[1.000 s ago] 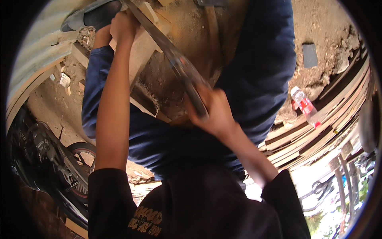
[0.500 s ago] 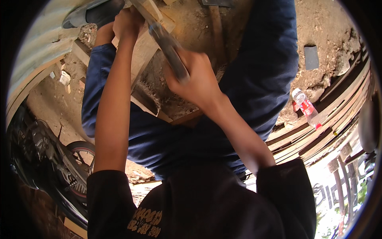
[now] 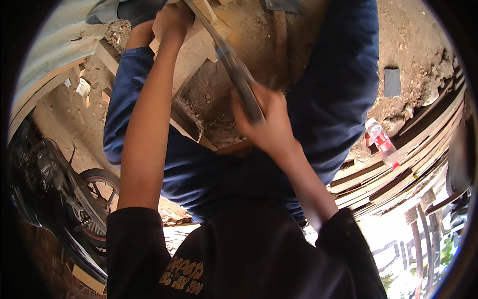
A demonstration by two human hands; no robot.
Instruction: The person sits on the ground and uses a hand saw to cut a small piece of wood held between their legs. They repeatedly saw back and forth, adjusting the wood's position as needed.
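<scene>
My right hand [image 3: 271, 117] is wrapped round the long dark handle of a bladed hand tool [image 3: 241, 79]. Its narrower front part runs up and left, past my left hand, and leaves the view at the top edge, so its exact kind is hidden. My left hand [image 3: 172, 22] is closed at the top, against a pale piece of wood [image 3: 194, 62] between my legs. Whether its fingers grip that wood is hard to see, because they face away. The tool's front part lies along the right side of the wood.
A wooden-handled tool with a dark metal head [image 3: 281, 35] lies on the dirt beyond my right hand. To the right are a plastic bottle [image 3: 382, 142], a dark flat piece [image 3: 392, 82] and stacked planks [image 3: 403, 164]. A motorcycle [image 3: 74, 194] stands at lower left, near corrugated sheeting [image 3: 59, 50].
My right hand has drawn the tool back, down and to the right. My left hand and the wood appear slightly farther right, as the whole view has shifted a little.
</scene>
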